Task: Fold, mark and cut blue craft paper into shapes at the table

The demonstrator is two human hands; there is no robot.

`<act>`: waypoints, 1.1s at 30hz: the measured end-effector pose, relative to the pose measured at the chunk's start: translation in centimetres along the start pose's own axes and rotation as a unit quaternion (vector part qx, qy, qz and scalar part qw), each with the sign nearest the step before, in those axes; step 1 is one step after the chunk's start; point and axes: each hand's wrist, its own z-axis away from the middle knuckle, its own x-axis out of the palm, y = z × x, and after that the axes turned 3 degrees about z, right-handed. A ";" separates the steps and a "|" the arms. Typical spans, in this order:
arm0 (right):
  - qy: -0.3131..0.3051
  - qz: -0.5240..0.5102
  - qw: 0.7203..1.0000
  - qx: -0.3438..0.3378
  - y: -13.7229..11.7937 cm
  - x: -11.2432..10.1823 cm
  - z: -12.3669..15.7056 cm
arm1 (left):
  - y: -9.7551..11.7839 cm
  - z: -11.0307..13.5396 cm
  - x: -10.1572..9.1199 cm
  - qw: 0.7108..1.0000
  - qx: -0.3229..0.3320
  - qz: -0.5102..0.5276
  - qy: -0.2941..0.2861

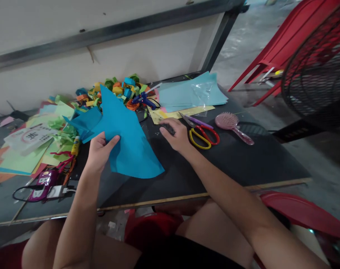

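L hand (98,152) is pinching blue paper (127,140), its long axis slanting down-right; R hand (177,136), half-curled, contents unclear, is sitting just left of red-and-yellow-handled scissors (199,129).

Smooth, matt blue paper (130,145); scissors (197,127) with metal blades (188,120) and glossy plastic handles (202,147); crinkled plastic film (202,93) (clear, shiny); a glossy brush (227,121).

Wearer's own body, seen fr. above: L hand (98,153) & R hand (178,137) bare, w/ L forearm (81,215) & R forearm (225,179) uncovered too, smooth & slim. Btm ctr., a blk garment (183,256) at the lap, details lost in shadow; type unclear. L thigh (114,251) & R thigh (214,228) bare, rounded.
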 end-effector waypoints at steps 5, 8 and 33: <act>-0.178 -0.357 0.894 0.202 -0.7 2.1 0.5 | -0.1 -0.2 -0.2 0.998 0.040 0.042 0.010; -0.272 -0.421 0.814 0.292 -0.7 2.2 0.5 | -0.3 -0.8 -0.1 0.996 0.054 0.066 -0.001; 0.034 -0.345 0.933 0.094 0.8 -0.2 -1.2 | -0.8 -1.9 -0.9 0.982 0.136 -0.107 0.082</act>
